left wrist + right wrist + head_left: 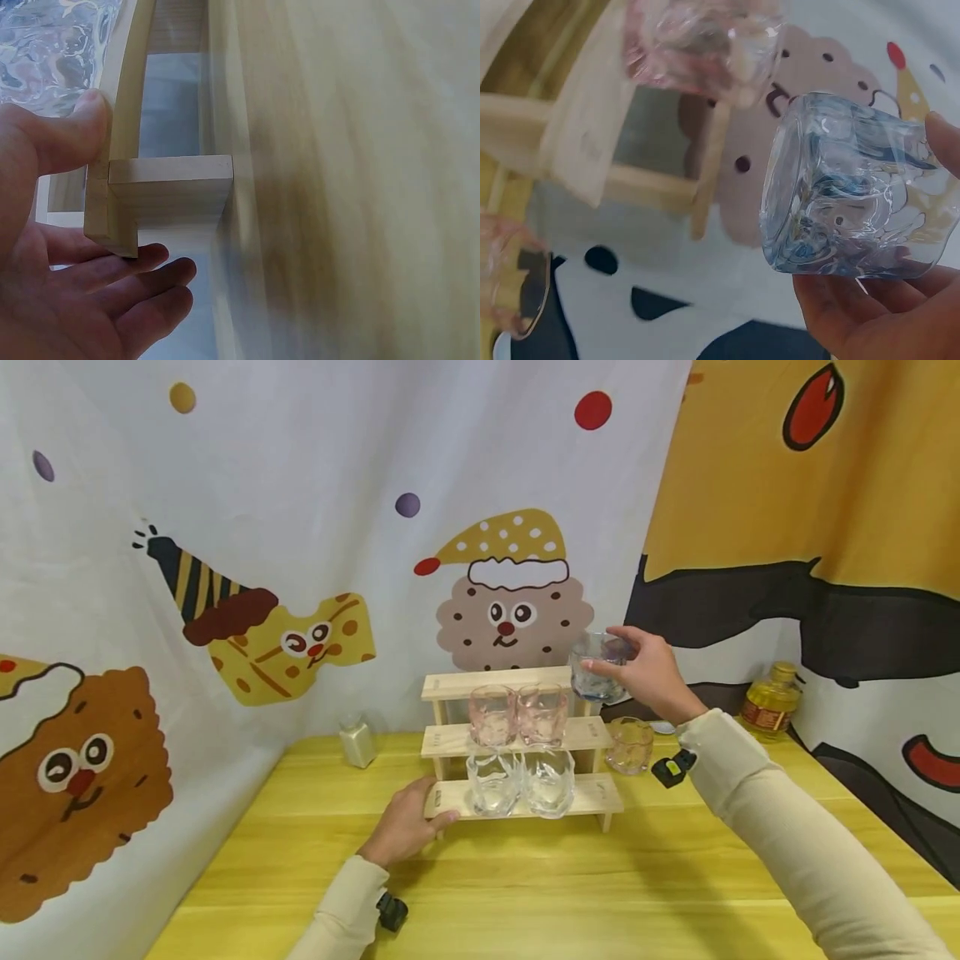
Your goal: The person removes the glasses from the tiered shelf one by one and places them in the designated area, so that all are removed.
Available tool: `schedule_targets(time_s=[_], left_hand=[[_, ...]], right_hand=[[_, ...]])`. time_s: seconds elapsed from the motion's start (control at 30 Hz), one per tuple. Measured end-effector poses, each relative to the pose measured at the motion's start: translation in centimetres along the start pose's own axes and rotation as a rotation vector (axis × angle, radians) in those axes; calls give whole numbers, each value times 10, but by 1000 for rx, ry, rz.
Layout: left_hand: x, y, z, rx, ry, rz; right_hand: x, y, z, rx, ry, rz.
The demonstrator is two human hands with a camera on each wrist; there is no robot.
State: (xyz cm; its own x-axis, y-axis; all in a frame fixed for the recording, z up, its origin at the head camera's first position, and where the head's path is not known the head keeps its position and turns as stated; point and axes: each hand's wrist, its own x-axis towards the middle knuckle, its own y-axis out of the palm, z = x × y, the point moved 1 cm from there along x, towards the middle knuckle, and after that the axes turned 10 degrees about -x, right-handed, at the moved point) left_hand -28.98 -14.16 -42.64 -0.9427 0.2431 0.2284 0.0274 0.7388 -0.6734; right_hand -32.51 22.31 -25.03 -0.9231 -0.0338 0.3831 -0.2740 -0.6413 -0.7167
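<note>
My right hand (654, 675) holds a blue-tinted clear glass (592, 670) between thumb and fingers, at the right end of the top step of a three-step wooden rack (438, 739). In the right wrist view this blue glass (847, 195) is tilted in the picture, apart from the rack. My left hand (405, 822) grips the left end of the lowest step, thumb on top and fingers beneath. Two pink glasses (492, 717) stand side by side on the middle step. On the lowest step are two clear glasses (550, 783).
An amber-pink glass (630, 747) stands on the yellow wooden table (495, 893), right of the rack. Behind it at the right is a bottle of yellow oil (770, 702). A small pale jar (357, 743) stands left of the rack. A printed curtain (315, 468) hangs behind the table.
</note>
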Motion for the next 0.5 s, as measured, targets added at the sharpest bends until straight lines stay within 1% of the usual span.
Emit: schedule_targets(time_s=[0.2,0.37,0.5], left_hand=[[0,1,2,-9,8,5],[-1,2,2,-4,-2,8],[-1,0,2,-4,-3,4]], right_hand=[[-16,-2,-27,-17,25,-23],[-35,-2,-53,-46,72,-51],[-43,-2,-73,-69,111,-62]])
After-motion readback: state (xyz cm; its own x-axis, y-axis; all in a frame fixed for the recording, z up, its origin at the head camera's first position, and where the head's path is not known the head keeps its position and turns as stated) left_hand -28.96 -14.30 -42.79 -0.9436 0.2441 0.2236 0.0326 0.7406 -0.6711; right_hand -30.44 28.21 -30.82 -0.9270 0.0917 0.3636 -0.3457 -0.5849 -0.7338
